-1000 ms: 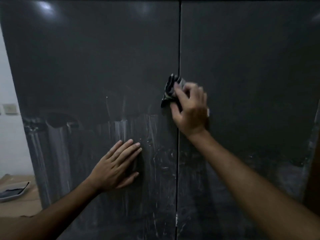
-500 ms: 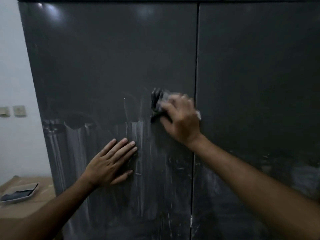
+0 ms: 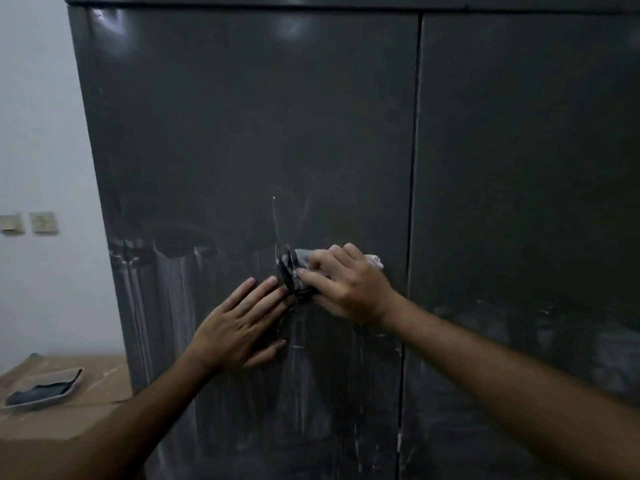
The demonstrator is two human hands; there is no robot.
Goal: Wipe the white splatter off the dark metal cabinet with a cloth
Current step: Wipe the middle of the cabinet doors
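Note:
The dark metal cabinet [image 3: 242, 116] fills the view, two doors split by a vertical seam. White streaky splatter [image 3: 169, 296] runs down the lower half of the left door, with fainter smears [image 3: 540, 327] low on the right door. My right hand [image 3: 346, 289] presses a crumpled dark-and-white cloth [image 3: 294, 268] against the left door, at the top edge of the streaks. My left hand [image 3: 242, 327] lies flat on the left door, fingers spread, fingertips nearly touching the cloth.
A white wall [image 3: 38, 133] with two switch plates [image 3: 43, 221] stands left of the cabinet. Below it sits a cardboard box [image 3: 97, 386] carrying a white tray [image 3: 74, 384] with a dark rag [image 3: 38, 393] in it.
My right hand has swept the cloth down and left, from the door seam onto the left door next to my left fingertips. The view has shifted left; my left hand stays flat.

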